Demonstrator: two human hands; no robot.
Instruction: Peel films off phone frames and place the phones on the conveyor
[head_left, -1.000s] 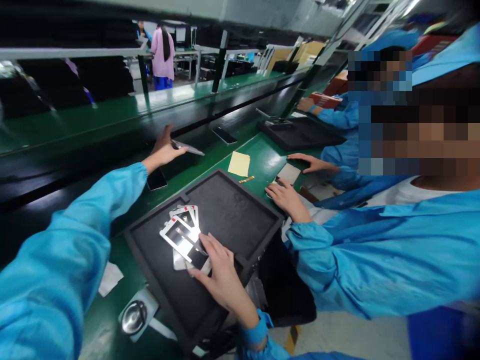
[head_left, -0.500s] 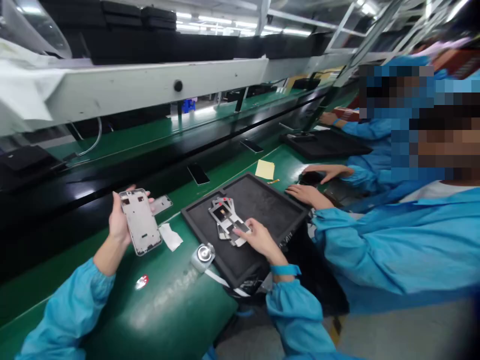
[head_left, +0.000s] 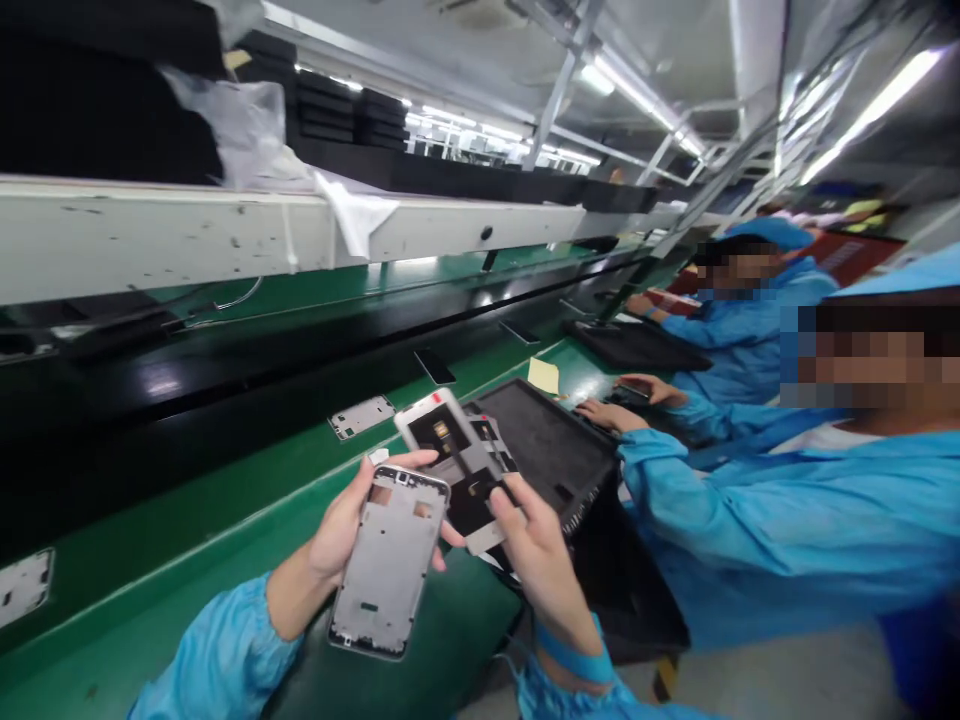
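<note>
My left hand [head_left: 341, 525] grips a silver phone frame [head_left: 386, 565] with cutouts near its top, its flat inner side facing me. The fingers reach behind it and show past its right edge. In my right hand [head_left: 536, 535] is a white-edged phone screen [head_left: 442, 455], back side up, with a dark flex cable and a red mark at its top. Thumb and fingers pinch its lower right edge. Close beside the frame, the screen hangs over the left part of a black tray [head_left: 555, 430]. More screen parts [head_left: 495, 440] lie in the tray, partly hidden behind it.
Along the green bench lie another phone frame [head_left: 361, 417], a dark phone [head_left: 435, 366] and a yellow note pad [head_left: 544, 376]. A part of a frame [head_left: 26, 588] shows at far left. To the right, a co-worker's hands [head_left: 615, 410] work beside the tray. A white shelf beam [head_left: 225, 230] runs above.
My right hand has lifted a phone screen from the stack in the tray and brought it left. My left hand has moved right and nearer with the phone frame. The view has shifted.
</note>
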